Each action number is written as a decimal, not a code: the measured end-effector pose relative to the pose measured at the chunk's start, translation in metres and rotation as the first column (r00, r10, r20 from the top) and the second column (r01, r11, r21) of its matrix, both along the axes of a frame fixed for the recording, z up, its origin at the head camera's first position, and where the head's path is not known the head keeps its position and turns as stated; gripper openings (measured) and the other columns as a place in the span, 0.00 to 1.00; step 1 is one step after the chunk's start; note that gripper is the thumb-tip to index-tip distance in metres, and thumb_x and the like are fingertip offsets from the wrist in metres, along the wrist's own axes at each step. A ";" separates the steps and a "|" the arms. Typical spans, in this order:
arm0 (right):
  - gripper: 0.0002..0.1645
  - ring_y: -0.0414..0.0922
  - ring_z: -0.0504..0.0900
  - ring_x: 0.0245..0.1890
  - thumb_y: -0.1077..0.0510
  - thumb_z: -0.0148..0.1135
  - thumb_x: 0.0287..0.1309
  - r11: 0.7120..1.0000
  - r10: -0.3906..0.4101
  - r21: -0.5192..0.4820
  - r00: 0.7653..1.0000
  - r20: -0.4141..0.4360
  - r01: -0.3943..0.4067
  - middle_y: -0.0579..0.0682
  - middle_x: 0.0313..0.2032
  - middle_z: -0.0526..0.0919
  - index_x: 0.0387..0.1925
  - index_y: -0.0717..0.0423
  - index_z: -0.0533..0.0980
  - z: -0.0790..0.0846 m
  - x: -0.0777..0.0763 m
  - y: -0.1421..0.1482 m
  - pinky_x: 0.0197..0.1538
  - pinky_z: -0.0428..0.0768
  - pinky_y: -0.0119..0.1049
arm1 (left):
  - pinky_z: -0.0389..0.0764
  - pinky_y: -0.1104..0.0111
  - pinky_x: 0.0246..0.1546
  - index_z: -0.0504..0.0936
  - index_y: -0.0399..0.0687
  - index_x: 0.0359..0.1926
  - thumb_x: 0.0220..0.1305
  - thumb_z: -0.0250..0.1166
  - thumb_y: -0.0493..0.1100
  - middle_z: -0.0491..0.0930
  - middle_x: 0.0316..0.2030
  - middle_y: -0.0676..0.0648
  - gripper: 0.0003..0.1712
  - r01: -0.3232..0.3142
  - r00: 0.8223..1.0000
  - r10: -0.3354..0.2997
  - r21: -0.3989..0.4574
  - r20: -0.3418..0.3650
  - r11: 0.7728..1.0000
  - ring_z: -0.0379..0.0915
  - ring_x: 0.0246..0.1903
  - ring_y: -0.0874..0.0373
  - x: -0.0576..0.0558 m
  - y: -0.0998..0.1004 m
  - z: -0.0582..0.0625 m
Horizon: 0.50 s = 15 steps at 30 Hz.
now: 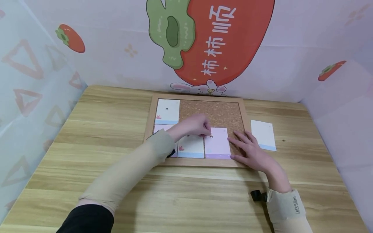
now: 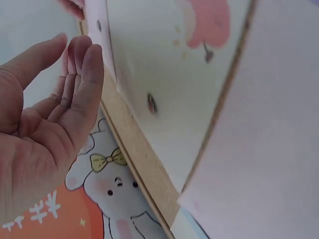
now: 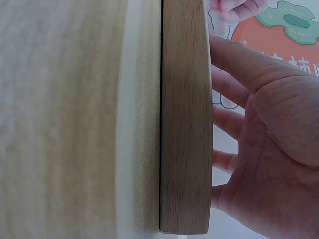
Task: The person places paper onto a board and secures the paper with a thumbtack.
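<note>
A cork board (image 1: 214, 113) in a wooden frame lies on the table. My left hand (image 1: 196, 124) is over its lower middle, beside a small pin (image 1: 211, 137) in the lilac note card (image 1: 218, 147). In the left wrist view, the left hand's (image 2: 55, 104) fingers are loosely bent, thumb apart from them, holding nothing visible. Left of that card is a white note card (image 1: 190, 150) with a pink print; its pin (image 2: 152, 103) shows in the left wrist view. My right hand (image 1: 252, 150) spreads its fingers over the frame's lower right corner, fingertips at the lilac card's right edge.
Another white card (image 1: 168, 108) is pinned at the board's upper left, with a partly hidden lilac card (image 1: 160, 127) below it. A loose white card (image 1: 263, 134) lies on the table right of the board. A printed cloth (image 1: 116, 61) stands behind the table.
</note>
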State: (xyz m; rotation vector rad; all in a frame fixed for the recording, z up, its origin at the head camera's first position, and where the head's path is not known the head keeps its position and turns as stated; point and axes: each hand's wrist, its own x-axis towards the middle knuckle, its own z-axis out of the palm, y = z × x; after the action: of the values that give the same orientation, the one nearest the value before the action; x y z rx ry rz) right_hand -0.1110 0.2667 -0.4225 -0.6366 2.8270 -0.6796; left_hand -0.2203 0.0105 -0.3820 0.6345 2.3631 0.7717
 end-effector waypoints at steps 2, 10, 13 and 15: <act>0.38 0.72 0.41 0.75 0.49 0.66 0.64 1.000 0.000 0.000 1.000 0.001 0.000 0.62 0.76 0.55 0.72 0.51 0.66 0.000 0.000 -0.001 0.69 0.52 0.76 | 0.78 0.72 0.30 0.87 0.50 0.39 0.67 0.67 0.47 0.86 0.33 0.50 0.07 -0.007 1.000 0.007 0.012 -0.030 1.000 0.79 0.32 0.59 0.000 -0.010 0.003; 0.38 0.72 0.41 0.76 0.50 0.67 0.63 1.000 -0.002 -0.004 1.000 -0.004 0.002 0.62 0.76 0.56 0.72 0.52 0.66 0.000 0.001 -0.001 0.70 0.52 0.75 | 0.82 0.65 0.53 0.82 0.46 0.52 0.68 0.66 0.48 0.85 0.46 0.50 0.16 0.059 0.986 -0.035 0.143 -0.162 0.988 0.81 0.47 0.58 0.004 -0.061 0.010; 0.38 0.72 0.41 0.75 0.50 0.67 0.63 1.000 -0.001 -0.005 1.000 -0.006 0.001 0.62 0.76 0.56 0.72 0.52 0.66 0.001 0.001 -0.001 0.70 0.52 0.74 | 0.80 0.61 0.59 0.80 0.44 0.56 0.67 0.66 0.48 0.83 0.50 0.48 0.21 0.038 0.988 -0.012 0.165 -0.157 0.986 0.79 0.52 0.56 0.009 -0.084 0.012; 0.38 0.72 0.42 0.75 0.50 0.66 0.63 1.000 0.000 -0.006 1.000 -0.007 0.000 0.62 0.76 0.56 0.72 0.52 0.66 0.001 0.001 -0.001 0.70 0.52 0.74 | 0.78 0.58 0.62 0.78 0.44 0.59 0.67 0.66 0.49 0.82 0.54 0.47 0.23 0.007 0.987 0.020 0.165 -0.159 0.986 0.77 0.56 0.53 0.012 -0.099 0.014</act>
State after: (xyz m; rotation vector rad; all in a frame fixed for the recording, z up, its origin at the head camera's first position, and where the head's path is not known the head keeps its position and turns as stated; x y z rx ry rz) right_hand -0.1105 0.2657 -0.4217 -0.6415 2.8322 -0.6881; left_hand -0.2084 -0.0885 -0.3681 0.7846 2.4637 0.9601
